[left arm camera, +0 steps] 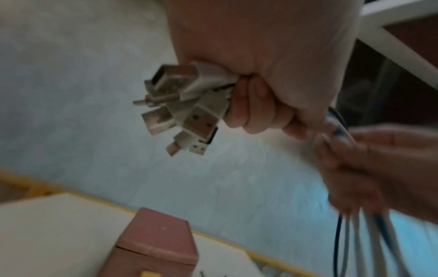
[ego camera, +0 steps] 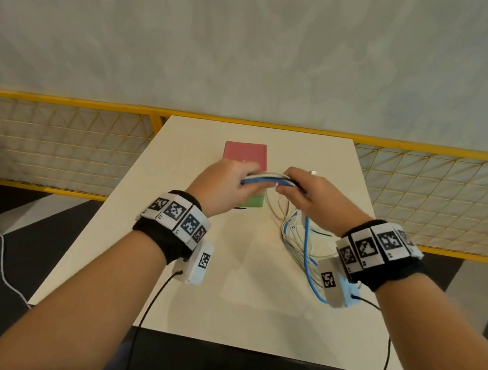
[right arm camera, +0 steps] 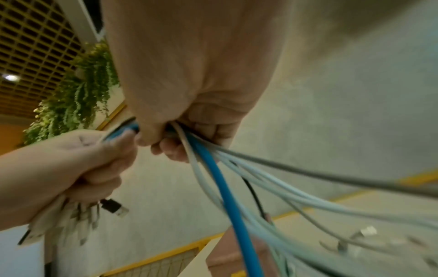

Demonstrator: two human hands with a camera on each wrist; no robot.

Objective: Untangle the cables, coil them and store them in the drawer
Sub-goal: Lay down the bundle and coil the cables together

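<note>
An indoor staged work area: white table (ego camera: 254,292) inside yellow mesh fencing (ego camera: 58,145), hanging greenery (right arm camera: 78,90).

A bundle of white, grey and blue cables (ego camera: 270,178) is held above the table, plug ends (left arm camera: 180,110) fanning out leftward. Loose loops hang down to the right. A pink-topped drawer box (ego camera: 245,154) sits just behind.

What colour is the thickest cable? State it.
Blue: the thick round cable is bright blue, clearest in the right wrist view.

text: none legible | wristbands (ego camera: 177,213): coded marker squares only
</note>
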